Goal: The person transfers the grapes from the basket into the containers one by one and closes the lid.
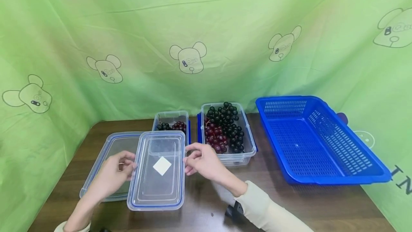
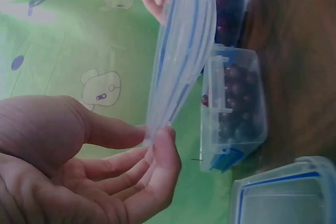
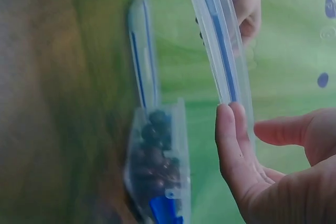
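Note:
A clear rectangular lid (image 1: 161, 194) with a blue seal and a white diamond sticker is held up between both hands, tilted above the table. My left hand (image 1: 111, 173) pinches its left edge between thumb and fingers. On the opposite edge, the right hand (image 1: 206, 162) holds it with fingertips and thumb (image 3: 278, 130) on either face. Behind the lid stands a small clear container (image 1: 170, 113) with dark and red grapes (image 2: 239, 95), its front partly covered from the head view. A larger lid (image 1: 96, 169) lies on the table at the left, under the left hand.
A larger clear container (image 1: 230, 156) holds black and red grapes, with blue clips hanging at its sides. To the right stands a blue perforated basket (image 1: 300, 149). Green cloth (image 1: 225, 17) with mouse heads surrounds the wooden table (image 1: 222, 214) at the back and sides.

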Demonstrator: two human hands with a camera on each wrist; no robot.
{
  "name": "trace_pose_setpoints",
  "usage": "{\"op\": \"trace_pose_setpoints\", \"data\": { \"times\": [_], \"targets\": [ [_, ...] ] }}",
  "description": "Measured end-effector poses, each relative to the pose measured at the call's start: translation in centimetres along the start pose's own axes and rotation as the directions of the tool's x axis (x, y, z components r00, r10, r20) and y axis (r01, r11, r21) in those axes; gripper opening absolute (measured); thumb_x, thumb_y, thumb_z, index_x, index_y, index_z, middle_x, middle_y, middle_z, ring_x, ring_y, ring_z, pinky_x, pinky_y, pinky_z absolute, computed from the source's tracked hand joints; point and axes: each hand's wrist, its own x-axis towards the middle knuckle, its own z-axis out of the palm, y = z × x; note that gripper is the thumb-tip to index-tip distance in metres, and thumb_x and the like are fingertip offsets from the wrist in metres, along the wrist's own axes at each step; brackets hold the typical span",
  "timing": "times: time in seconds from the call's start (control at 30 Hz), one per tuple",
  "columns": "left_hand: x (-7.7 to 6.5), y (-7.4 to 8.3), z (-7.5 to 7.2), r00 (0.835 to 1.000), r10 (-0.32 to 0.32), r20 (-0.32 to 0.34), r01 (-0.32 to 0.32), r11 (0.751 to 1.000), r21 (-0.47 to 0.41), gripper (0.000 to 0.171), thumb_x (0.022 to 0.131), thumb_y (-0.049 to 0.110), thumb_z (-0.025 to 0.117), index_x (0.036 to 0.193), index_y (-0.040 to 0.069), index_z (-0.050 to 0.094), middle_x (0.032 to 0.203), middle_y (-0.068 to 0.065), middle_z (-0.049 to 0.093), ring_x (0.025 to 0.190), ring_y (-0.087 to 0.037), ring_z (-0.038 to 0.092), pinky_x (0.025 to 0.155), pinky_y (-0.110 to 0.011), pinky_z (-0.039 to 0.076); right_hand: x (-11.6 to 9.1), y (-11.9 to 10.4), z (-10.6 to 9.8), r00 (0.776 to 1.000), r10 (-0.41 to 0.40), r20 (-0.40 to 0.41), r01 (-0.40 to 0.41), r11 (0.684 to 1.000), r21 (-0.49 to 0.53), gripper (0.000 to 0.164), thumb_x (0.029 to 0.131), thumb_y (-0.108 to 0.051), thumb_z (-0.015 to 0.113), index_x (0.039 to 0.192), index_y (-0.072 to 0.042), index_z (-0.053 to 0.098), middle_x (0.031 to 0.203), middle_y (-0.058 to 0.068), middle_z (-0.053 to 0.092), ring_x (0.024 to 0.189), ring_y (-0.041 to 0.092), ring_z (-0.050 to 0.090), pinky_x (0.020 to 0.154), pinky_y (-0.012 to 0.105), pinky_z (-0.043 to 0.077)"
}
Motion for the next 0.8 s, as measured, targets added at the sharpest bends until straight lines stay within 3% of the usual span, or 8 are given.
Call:
{"op": "trace_pose_setpoints", "data": {
  "times": [0.13, 0.3, 0.53, 0.63, 0.8],
  "targets": [
    [1.9, 0.4, -0.7, 1.000, 0.003, -0.015, -0.004, 0.998, -0.067, 0.034, 0.100, 0.000, 0.063, 0.132, -0.013, 0.060, 0.107, -0.024, 0.072, 0.079, -0.010, 0.070, 0.071, -0.024, 0.065, 1.7, -0.7, -0.3, 0.998, 0.007, -0.067, -0.006, 1.000, 0.015, 0.047, 0.094, 0.006, 0.066, 0.140, 0.011, 0.056, 0.092, 0.025, 0.074, 0.065, 0.016, 0.072, 0.068, 0.039, 0.068],
    [4.7, 0.2, -1.4, 0.999, 0.002, -0.050, -0.006, 0.997, -0.071, 0.037, 0.102, 0.005, 0.062, 0.135, -0.011, 0.062, 0.110, -0.025, 0.073, 0.081, -0.005, 0.069, 0.073, -0.023, 0.065, 4.0, -1.3, -0.4, 0.991, 0.017, -0.135, -0.012, 0.999, 0.038, 0.046, 0.096, 0.004, 0.064, 0.142, 0.007, 0.057, 0.091, 0.017, 0.073, 0.064, 0.015, 0.070, 0.068, 0.037, 0.068],
    [8.3, 0.2, -1.5, 0.997, -0.022, -0.076, 0.016, 0.997, -0.075, 0.037, 0.105, 0.011, 0.060, 0.135, -0.011, 0.063, 0.112, -0.023, 0.072, 0.081, -0.004, 0.068, 0.073, -0.023, 0.064, 7.0, -2.1, -0.8, 0.967, 0.038, -0.253, -0.028, 0.999, 0.044, 0.027, 0.098, 0.000, 0.066, 0.124, 0.009, 0.070, 0.090, 0.014, 0.072, 0.065, 0.013, 0.067, 0.068, 0.032, 0.068],
    [9.7, 0.1, -1.2, 0.998, -0.012, -0.067, 0.002, 0.989, -0.151, 0.036, 0.104, 0.007, 0.059, 0.134, -0.014, 0.061, 0.104, -0.018, 0.072, 0.078, -0.001, 0.066, 0.072, -0.018, 0.063, 8.0, -2.5, -1.1, 0.950, 0.061, -0.307, -0.054, 0.998, 0.029, 0.024, 0.099, -0.002, 0.066, 0.120, 0.008, 0.072, 0.096, 0.016, 0.073, 0.068, 0.014, 0.068, 0.070, 0.032, 0.067],
    [11.7, -0.1, -1.0, 0.998, -0.023, -0.062, 0.008, 0.972, -0.234, 0.038, 0.104, 0.006, 0.060, 0.134, -0.016, 0.060, 0.089, 0.000, 0.069, 0.075, 0.000, 0.065, 0.071, -0.016, 0.062, 9.6, -2.6, -1.7, 0.935, 0.112, -0.337, -0.117, 0.993, 0.007, 0.029, 0.100, -0.002, 0.064, 0.127, 0.007, 0.070, 0.111, 0.021, 0.074, 0.076, 0.015, 0.068, 0.073, 0.029, 0.067]
  ]
}}
